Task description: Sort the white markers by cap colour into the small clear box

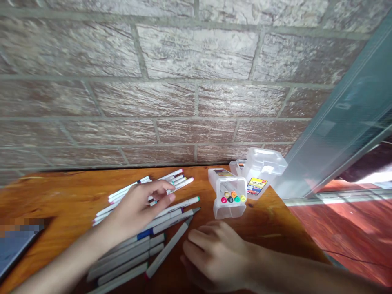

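My left hand hovers over white markers, thumb and forefinger apart, with nothing visible between them. Beyond its fingertips are several white markers with coloured ends. Below the hand, more markers lie side by side on the wooden table. One marker with a red end lies at a slant beside my right hand. That hand is closed, its fingers curled under; whatever they may hold is hidden. Past it, a clear plastic case lies with its mouth towards me, holding several markers with coloured ends.
A second clear case with a yellow label stands at the back right, another small clear part behind it. A brick wall rises along the table's far edge. A dark flat object lies at the left.
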A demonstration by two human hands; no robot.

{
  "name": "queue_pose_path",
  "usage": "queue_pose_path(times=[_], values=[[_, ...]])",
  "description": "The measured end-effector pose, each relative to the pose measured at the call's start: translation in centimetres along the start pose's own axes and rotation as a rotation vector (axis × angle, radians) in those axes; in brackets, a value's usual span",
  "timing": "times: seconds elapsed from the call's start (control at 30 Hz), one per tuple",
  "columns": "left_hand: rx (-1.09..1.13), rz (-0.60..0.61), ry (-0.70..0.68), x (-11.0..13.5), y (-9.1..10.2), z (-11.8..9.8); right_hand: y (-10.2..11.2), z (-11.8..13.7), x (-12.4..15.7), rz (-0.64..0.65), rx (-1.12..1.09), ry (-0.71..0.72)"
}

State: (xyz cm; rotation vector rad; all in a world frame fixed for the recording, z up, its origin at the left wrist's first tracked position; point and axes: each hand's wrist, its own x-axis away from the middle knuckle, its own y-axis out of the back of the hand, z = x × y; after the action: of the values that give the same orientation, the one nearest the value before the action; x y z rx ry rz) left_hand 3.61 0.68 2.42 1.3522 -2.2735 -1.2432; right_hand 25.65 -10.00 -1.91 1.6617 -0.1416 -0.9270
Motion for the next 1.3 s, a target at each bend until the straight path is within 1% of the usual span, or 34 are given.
queue_pose_path(times=[0.1,0.17,0.23,0.33,0.47,0.53,0.63,0.77,0.93,1.03,1.13,1.2,1.3], values=[[0.033,-0.088,0.048,0.1,1.1,1.5,-1.8,1.0,-1.6,-0.044,-0.035,0.000],[0.034,-0.127,0.067,0.4,1.3,2.4,-2.8,1.6,-2.3,-0.101,-0.046,0.014],[0.009,-0.138,0.075,0.8,1.2,3.3,-3.6,1.9,-2.5,-0.151,-0.068,0.021],[-0.050,-0.102,0.050,1.4,0.5,4.1,-4.3,1.8,-2.2,-0.180,-0.159,0.020],[-0.117,0.021,-0.041,1.6,-0.9,4.7,-4.3,1.0,-1.4,-0.168,-0.289,0.012],[-0.145,0.060,-0.080,1.7,-1.4,4.9,-4.2,0.7,-1.2,-0.162,-0.337,-0.001],[-0.171,0.075,-0.103,1.8,-1.7,5.1,-4.2,0.6,-1.0,-0.157,-0.387,-0.016],[-0.161,0.090,-0.128,1.7,-1.7,5.3,-4.7,0.7,-1.0,-0.170,-0.427,-0.018],[-0.146,0.133,-0.138,1.7,-1.8,5.6,-5.3,0.6,-0.9,-0.218,-0.422,-0.003],[-0.159,0.149,-0.144,1.8,-2.0,5.7,-5.4,0.6,-0.8,-0.210,-0.418,0.014],[-0.187,0.136,-0.142,1.8,-1.8,5.6,-5.2,0.7,-0.6,-0.177,-0.420,0.002],[-0.199,0.096,-0.127,1.7,-1.4,5.5,-5.0,0.7,-0.5,-0.152,-0.439,-0.013],[-0.226,-0.002,-0.111,1.5,-0.3,5.6,-4.7,0.7,-0.6,-0.118,-0.476,-0.015]])
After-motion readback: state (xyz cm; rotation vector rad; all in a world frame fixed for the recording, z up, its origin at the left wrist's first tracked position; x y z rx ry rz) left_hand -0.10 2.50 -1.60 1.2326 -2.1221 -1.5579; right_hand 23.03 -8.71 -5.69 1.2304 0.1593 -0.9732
